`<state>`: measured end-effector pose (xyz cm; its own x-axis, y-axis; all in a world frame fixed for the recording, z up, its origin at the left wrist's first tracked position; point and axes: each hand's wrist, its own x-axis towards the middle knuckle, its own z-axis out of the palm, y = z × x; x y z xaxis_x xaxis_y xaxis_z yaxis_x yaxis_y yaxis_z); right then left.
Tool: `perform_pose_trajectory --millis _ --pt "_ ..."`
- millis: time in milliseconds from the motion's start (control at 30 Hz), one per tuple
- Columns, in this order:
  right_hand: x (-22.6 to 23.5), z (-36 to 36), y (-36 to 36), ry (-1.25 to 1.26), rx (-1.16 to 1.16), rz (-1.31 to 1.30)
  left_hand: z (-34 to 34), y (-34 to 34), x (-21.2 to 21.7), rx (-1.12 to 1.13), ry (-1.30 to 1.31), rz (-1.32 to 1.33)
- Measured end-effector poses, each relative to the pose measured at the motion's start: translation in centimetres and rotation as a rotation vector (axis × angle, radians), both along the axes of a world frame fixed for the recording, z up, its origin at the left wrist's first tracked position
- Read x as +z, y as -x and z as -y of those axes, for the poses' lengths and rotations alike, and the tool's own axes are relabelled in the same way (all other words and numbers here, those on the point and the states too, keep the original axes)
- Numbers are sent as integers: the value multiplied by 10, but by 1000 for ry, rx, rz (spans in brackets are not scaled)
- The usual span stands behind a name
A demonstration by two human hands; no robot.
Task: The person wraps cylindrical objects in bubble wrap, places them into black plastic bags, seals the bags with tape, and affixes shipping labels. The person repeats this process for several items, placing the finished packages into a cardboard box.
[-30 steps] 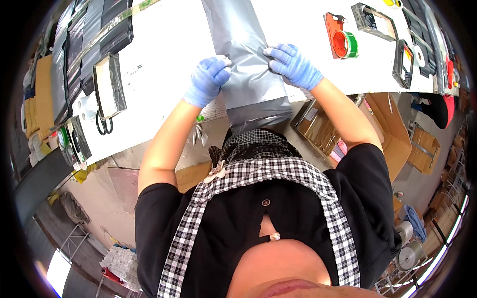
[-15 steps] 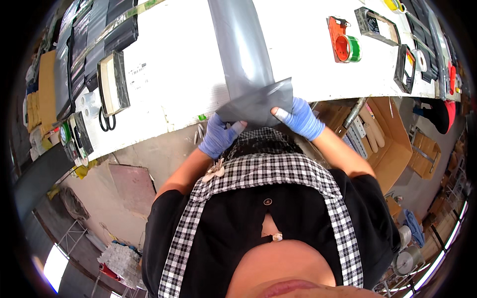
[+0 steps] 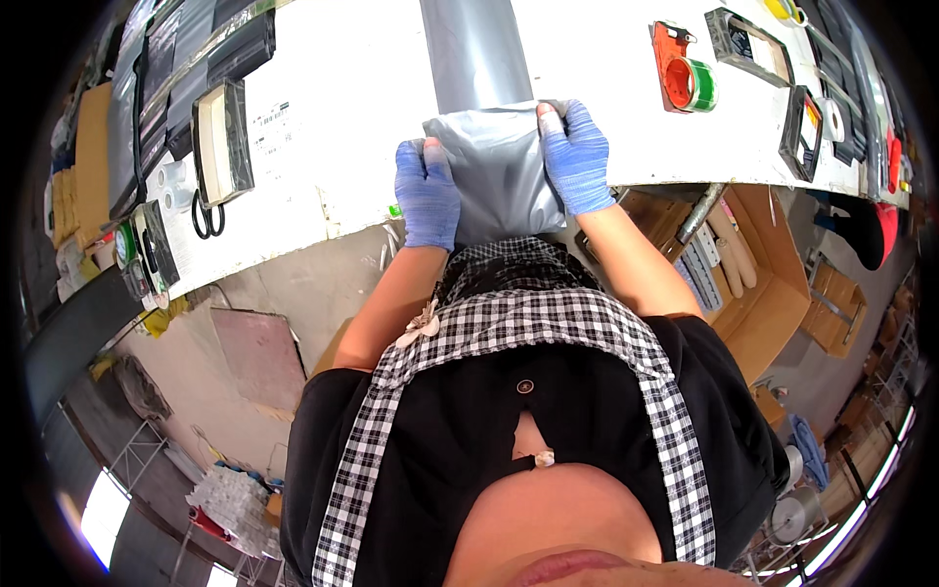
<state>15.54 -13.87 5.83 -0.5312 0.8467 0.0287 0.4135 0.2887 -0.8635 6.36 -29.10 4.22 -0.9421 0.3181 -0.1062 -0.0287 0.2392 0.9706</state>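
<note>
A long grey plastic sheet (image 3: 474, 54) runs from the far side of the white table toward me. Its near end (image 3: 497, 176) is turned over into a crinkled square flap that hangs past the table's front edge. My left hand (image 3: 427, 196), in a blue fingerless glove, pinches the flap's far left corner between thumb and fingers. At the far right corner, my right hand (image 3: 577, 157) grips the plastic in the same way, gloved alike. Both thumbs lie on top, while the fingers beneath are mostly hidden.
On the white table (image 3: 342, 88), scissors (image 3: 207, 217) and a box-like frame (image 3: 223, 142) lie left. An orange tape dispenser (image 3: 675, 73) with green tape (image 3: 701, 85) stands right. Below the table edge at right is an open cardboard box (image 3: 763, 264) holding rolls.
Both hands have moved away from me, up over the table edge. The plastic's near end, bunched and dark before, is now spread flat as a square flap between them.
</note>
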Motion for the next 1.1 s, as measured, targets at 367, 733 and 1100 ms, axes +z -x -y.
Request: perform_pose_trajectory --millis 367,733,1100 --pt "-16 -13 15 -43 128 410 -19 17 -9 -237 613 -105" --pt "-26 -25 6 -237 108 541 -14 -2 20 -455 332 -886" --pt "-52 -24 -4 -216 194 162 3 -12 -10 -459 423 -598"
